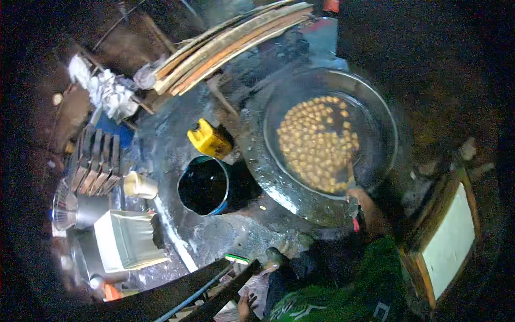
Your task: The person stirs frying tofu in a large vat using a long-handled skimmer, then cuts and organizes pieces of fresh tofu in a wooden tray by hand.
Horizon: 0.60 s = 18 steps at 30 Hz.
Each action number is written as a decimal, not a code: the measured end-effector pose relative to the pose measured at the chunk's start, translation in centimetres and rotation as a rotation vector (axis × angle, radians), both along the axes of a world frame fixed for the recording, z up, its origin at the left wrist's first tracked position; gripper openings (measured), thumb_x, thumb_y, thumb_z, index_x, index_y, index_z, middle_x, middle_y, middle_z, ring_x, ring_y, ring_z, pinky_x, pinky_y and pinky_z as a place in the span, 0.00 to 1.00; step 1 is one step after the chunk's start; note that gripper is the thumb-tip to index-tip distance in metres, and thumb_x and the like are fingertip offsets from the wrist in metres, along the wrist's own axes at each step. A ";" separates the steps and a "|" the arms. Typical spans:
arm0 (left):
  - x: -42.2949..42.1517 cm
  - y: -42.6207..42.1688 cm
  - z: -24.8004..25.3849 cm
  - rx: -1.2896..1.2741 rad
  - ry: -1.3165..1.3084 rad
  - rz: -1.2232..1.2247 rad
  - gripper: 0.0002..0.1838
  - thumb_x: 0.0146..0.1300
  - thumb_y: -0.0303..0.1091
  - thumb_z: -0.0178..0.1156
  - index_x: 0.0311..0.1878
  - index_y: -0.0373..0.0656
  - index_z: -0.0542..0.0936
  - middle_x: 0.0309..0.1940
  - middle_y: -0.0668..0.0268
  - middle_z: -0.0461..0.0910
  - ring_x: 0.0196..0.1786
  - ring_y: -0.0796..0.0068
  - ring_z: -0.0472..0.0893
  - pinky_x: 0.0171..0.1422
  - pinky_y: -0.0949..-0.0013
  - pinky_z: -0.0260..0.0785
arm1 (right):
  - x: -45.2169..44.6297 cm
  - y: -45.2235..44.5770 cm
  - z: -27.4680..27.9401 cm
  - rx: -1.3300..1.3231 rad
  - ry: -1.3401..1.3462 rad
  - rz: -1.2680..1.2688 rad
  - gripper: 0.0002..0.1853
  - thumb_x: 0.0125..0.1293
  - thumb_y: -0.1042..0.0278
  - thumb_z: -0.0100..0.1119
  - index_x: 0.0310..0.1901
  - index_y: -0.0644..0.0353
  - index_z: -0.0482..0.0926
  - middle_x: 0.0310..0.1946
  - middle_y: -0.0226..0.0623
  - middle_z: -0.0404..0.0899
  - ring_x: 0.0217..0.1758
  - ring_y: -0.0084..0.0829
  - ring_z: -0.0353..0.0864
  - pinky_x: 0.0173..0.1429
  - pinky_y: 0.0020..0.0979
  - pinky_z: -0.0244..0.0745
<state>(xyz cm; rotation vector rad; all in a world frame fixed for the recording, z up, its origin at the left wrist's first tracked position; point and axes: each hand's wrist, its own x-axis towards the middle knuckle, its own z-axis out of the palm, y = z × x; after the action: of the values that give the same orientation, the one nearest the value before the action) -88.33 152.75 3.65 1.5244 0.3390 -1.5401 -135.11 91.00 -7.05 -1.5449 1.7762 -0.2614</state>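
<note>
Many small golden-brown pieces (316,145) float in dark liquid in a large round metal pan (387,107). At the pan's near rim my right hand (362,199) is closed round the handle of a utensil (351,173), which reaches into the pan among the pieces; its far end is hard to make out. A red tip (356,224) shows just below this hand. My left hand (245,306) is low in the view, beside a dark slanting rail, with its fingers apart and nothing visible in them.
Left of the pan stand a dark drum (226,185) and a yellow jerrycan (212,140). Long wooden slabs (230,45) lie behind. A white-lined container (129,241) and a cream bucket (140,185) are at left. A framed white panel (449,241) stands at right.
</note>
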 end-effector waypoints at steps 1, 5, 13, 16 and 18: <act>-1.6 0.8 0.5 -0.144 -0.077 -0.101 0.38 0.66 0.65 0.48 0.71 0.51 0.57 0.69 0.61 0.61 0.66 0.58 0.69 0.61 0.40 0.66 | 1.5 -1.5 -1.2 -0.004 -0.024 0.002 0.18 0.59 0.67 0.59 0.51 0.60 0.74 0.44 0.46 0.77 0.42 0.43 0.76 0.48 0.42 0.74; -5.4 1.8 2.1 0.141 -0.210 -0.122 0.36 0.67 0.63 0.48 0.70 0.50 0.60 0.68 0.61 0.64 0.64 0.58 0.71 0.58 0.44 0.67 | 5.9 -6.5 -4.5 -0.075 -0.024 -0.013 0.16 0.60 0.66 0.58 0.49 0.60 0.75 0.42 0.45 0.77 0.40 0.42 0.76 0.46 0.42 0.74; -8.1 3.1 2.0 0.257 -0.227 -0.309 0.31 0.69 0.59 0.49 0.67 0.46 0.66 0.66 0.59 0.69 0.60 0.60 0.75 0.51 0.51 0.70 | 8.2 -5.2 -1.9 -0.288 0.151 -0.026 0.12 0.62 0.63 0.57 0.45 0.59 0.77 0.38 0.42 0.77 0.35 0.39 0.76 0.42 0.42 0.75; -5.9 2.2 0.4 0.243 -0.217 -0.400 0.30 0.70 0.57 0.49 0.65 0.45 0.68 0.65 0.59 0.70 0.59 0.60 0.77 0.48 0.53 0.71 | 5.9 -0.8 2.5 -0.303 0.262 -0.038 0.12 0.63 0.62 0.57 0.43 0.59 0.78 0.36 0.41 0.78 0.33 0.38 0.76 0.40 0.41 0.75; -3.7 0.5 -1.2 0.219 -0.168 -0.387 0.29 0.71 0.56 0.49 0.65 0.44 0.70 0.65 0.59 0.72 0.58 0.61 0.78 0.46 0.55 0.72 | 3.8 2.5 7.8 -0.099 0.318 -0.061 0.21 0.61 0.67 0.59 0.54 0.66 0.73 0.48 0.49 0.78 0.38 0.41 0.77 0.44 0.45 0.75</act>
<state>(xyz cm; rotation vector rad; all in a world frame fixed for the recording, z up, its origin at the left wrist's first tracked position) -92.07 153.29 2.43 1.9655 0.1213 -1.6949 -131.29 93.48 0.71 -1.6766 2.0853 -0.1396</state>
